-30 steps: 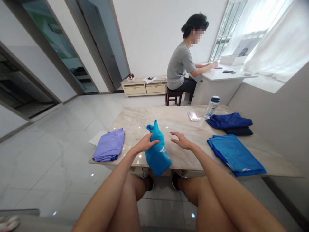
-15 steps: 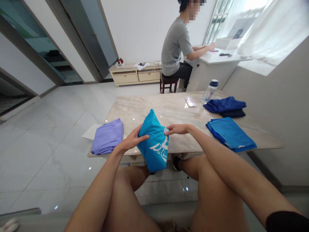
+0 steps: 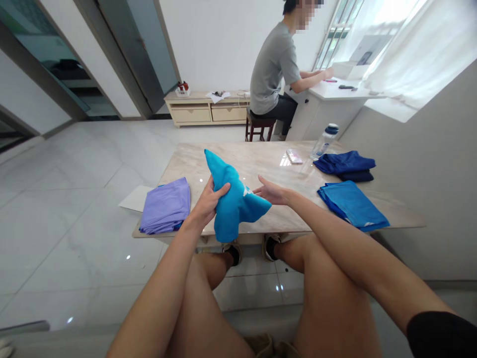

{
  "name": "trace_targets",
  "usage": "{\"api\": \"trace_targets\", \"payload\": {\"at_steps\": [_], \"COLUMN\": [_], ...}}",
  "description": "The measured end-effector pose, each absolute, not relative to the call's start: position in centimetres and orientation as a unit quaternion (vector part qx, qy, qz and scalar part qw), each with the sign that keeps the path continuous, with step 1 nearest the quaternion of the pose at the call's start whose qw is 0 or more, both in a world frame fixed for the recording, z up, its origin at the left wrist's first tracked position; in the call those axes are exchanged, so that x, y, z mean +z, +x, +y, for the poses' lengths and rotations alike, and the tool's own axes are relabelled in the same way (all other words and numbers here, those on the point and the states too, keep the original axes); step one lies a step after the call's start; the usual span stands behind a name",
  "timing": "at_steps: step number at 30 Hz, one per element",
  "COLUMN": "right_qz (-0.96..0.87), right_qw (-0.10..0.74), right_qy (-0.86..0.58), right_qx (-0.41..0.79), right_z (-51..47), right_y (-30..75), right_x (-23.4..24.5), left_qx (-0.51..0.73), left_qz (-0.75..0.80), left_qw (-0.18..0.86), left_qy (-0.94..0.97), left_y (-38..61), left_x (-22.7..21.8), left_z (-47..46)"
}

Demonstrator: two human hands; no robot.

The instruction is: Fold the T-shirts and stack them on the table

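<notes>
A bright blue cloth (image 3: 229, 199) with a bit of white print is bunched in my left hand (image 3: 210, 199), thumb over its front. It hangs above the table's near edge, with one corner pointing up and another sticking out to the right. My right hand (image 3: 274, 191) is beside that right corner, thumb raised and fingers apart. Its fingertips reach partly behind the cloth, and whether they touch it I cannot tell. Left of my hands lies a folded lilac cloth (image 3: 166, 206). On the right side lies a folded blue cloth (image 3: 352, 204).
The marble-patterned table (image 3: 238, 154) also carries dark blue cloths (image 3: 345, 163), a water bottle (image 3: 324, 141) and a small blurred item (image 3: 294, 156). White paper (image 3: 134, 199) juts past its left edge. Beyond, a person in grey (image 3: 274, 69) sits at a white desk (image 3: 331, 92).
The blue cloth has risen and turned, so most of its white lettering is out of sight. My right hand's fingers have come off its right edge and spread.
</notes>
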State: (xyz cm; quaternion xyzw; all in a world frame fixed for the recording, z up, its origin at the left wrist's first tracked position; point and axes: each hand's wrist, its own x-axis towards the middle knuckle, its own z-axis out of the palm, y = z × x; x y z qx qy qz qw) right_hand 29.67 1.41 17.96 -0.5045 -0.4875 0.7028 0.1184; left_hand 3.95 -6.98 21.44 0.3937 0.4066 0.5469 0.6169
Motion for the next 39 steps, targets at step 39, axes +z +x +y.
{"api": "trace_targets", "payload": {"at_steps": [39], "right_qz": [-0.538], "right_qw": [0.525], "right_qy": [-0.523], "right_qx": [0.402], "right_z": [0.6], "right_y": [42.2], "right_x": [18.6], "left_qx": [0.52], "left_qz": [0.585], "left_qw": [0.494], "left_qy": [0.378], "left_y": [11.7], "left_x": [21.6], "left_z": [-2.1]}}
